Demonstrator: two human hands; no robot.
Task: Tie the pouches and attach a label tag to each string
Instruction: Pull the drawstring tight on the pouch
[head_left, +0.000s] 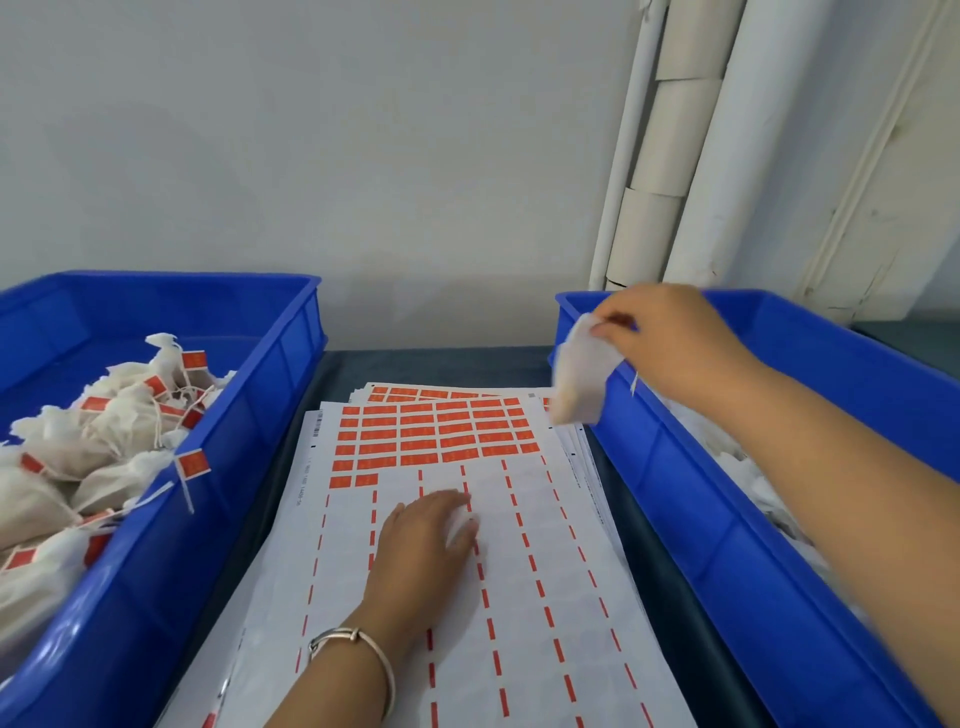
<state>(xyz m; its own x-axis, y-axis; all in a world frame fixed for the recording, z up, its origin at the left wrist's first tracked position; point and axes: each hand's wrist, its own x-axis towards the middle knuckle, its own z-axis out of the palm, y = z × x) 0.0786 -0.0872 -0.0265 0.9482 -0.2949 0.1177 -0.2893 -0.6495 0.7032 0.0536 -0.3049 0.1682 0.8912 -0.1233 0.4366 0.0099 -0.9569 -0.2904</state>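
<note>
A: Right hand (670, 340) is pinching a small white cloth pouch (579, 376) over the near rim of the blue plastic bin on the right (691, 467).

B: And the left hand (423, 540)?

A: It's lying flat, fingers straight, on the white sheet of orange label stickers (441, 436) on the desk. Tagged pouches (88, 431) are sitting in the left blue bin (249, 415).

The right hand (670, 343) pinched a white pouch (579, 376) above the near-left corner of the right blue bin (727, 519), its string (634, 383) dangling. The left hand (426, 545), a silver bangle (358, 654) on its wrist, lay flat on the label sheet (441, 519), whose orange labels (436, 436) filled only the far rows. Tagged pouches (78, 447) were heaped in the left blue bin (234, 441).
</note>
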